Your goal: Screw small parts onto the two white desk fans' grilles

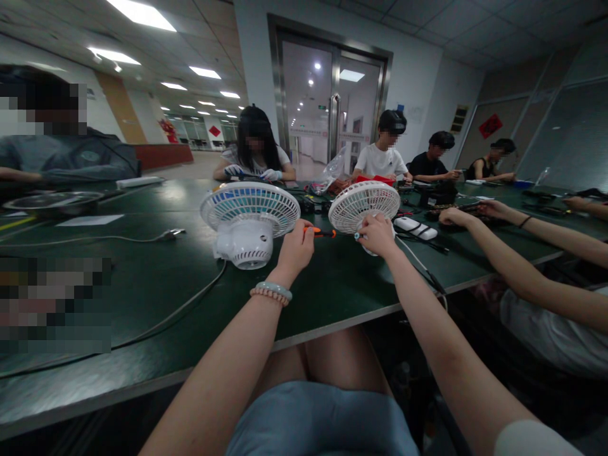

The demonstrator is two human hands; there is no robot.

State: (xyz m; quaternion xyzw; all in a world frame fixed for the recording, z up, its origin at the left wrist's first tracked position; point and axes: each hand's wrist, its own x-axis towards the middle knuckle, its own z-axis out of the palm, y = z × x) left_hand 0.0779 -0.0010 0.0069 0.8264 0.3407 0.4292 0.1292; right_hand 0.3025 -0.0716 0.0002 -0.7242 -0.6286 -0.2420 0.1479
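Observation:
My left hand (297, 249) is closed around an orange-and-black handled tool (325, 233), which points to the right; its working end cannot be made out. Just left of that hand lies a white fan (244, 244), its round grille tilted up and its motor housing toward me. A second, smaller white fan (363, 206) sits in front of my right hand (377, 234). The fingers of that hand are bent at the back of this fan, and a small pale-blue-ended piece (357, 235) shows at the fingertips. The hand covers much of the fan's rear.
Cords (190, 307) run across the green table (161, 272); a plug (173, 234) lies left. A white power bank-like block (415, 228) with a black cable is to the right. A neighbour's hands (453, 217) work close on the right. Other people sit across the table.

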